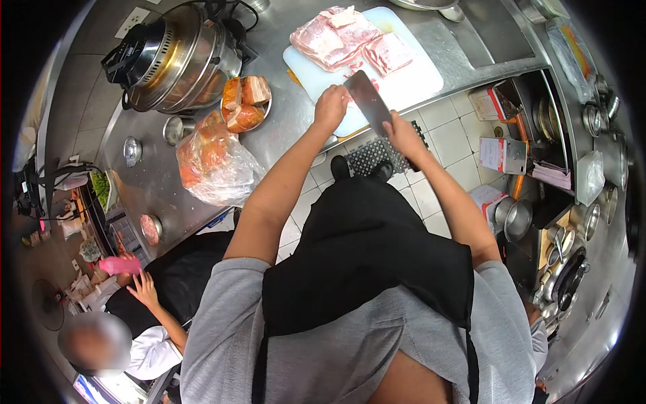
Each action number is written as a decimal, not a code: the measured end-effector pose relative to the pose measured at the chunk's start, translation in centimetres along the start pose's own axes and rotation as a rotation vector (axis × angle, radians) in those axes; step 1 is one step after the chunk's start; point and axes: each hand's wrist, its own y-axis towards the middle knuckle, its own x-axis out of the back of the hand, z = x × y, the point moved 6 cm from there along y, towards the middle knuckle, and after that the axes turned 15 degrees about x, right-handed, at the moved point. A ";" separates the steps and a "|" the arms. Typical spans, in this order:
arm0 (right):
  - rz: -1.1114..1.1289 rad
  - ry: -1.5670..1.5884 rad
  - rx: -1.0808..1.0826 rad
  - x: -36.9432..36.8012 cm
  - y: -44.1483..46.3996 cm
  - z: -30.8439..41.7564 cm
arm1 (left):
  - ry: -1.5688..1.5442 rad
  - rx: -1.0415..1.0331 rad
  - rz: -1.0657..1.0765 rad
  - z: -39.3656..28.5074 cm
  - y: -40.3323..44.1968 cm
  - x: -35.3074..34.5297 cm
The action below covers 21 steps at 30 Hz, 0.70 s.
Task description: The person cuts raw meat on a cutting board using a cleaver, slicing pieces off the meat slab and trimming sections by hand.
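My right hand [405, 140] is closed round the handle of a cleaver [369, 101], whose broad blade tilts up and left over the near edge of a white cutting board [424, 74]. My left hand [331, 108] is closed, its fingers pinched beside the blade's left edge; what they hold, if anything, is hidden. Beyond the blade lie a large slab of raw pork [323, 42] and a smaller pork piece [388, 54]. Small meat scraps sit on the board near the blade.
Left on the steel counter stand a plate of browned meat blocks [245, 118], a plastic bag of meat [219, 161], a metal bowl [176, 129] and a glass-sided cooker [182, 60]. A co-worker holds a pink bottle [120, 264] at lower left. Shelves with pans [517, 219] run along the right.
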 end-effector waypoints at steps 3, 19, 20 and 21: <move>0.085 -0.176 0.010 3.7 1.4 4.0 | -0.027 0.008 0.033 0.8 -0.1 -0.2; 0.104 -0.138 -0.042 -1.6 4.5 6.3 | 0.096 -0.235 0.062 -0.2 -0.2 -0.3; 0.106 -0.128 -0.044 -1.8 4.0 5.9 | 0.088 -0.220 0.043 -0.2 -0.2 -0.3; 0.107 -0.122 -0.042 -1.7 3.9 5.7 | 0.097 -0.193 0.015 -0.2 0.2 -0.4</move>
